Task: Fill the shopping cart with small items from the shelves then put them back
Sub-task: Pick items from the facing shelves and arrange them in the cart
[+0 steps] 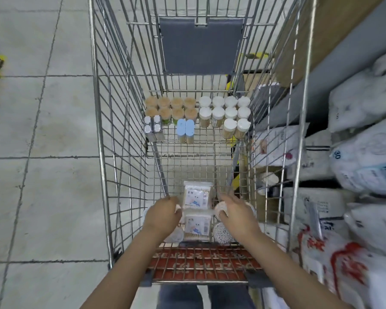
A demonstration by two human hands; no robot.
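Both hands reach down into the wire shopping cart (pixel 112 134) at its near end. The left hand (pixel 163 216) has its fingers curled beside the left edge of the upper of two flat square packs of cotton swabs (pixel 197 196); whether it actually grips the pack or only touches it I cannot tell, since the fingertips are hidden. The right hand (pixel 235 211) is curled over a round tub of cotton swabs (pixel 220 209), grasping it just right of the same pack. A second square pack (pixel 197 227) lies nearer, touching the first, with another round tub (pixel 222 233) to its right and a round clear container (pixel 175 235) partly hidden under the left wrist. At the far end of the cart floor stand rows of toothpick jars: open-topped tan ones (pixel 171 107) on the left, white-lidded ones (pixel 224 110) on the right, with two blue-capped holders (pixel 185 128) and two grey boxes (pixel 153 128) in front. Shelves with white plastic-wrapped packs (pixel 363 139) run along the right side, and grey floor tiles (pixel 42 119) lie on the left
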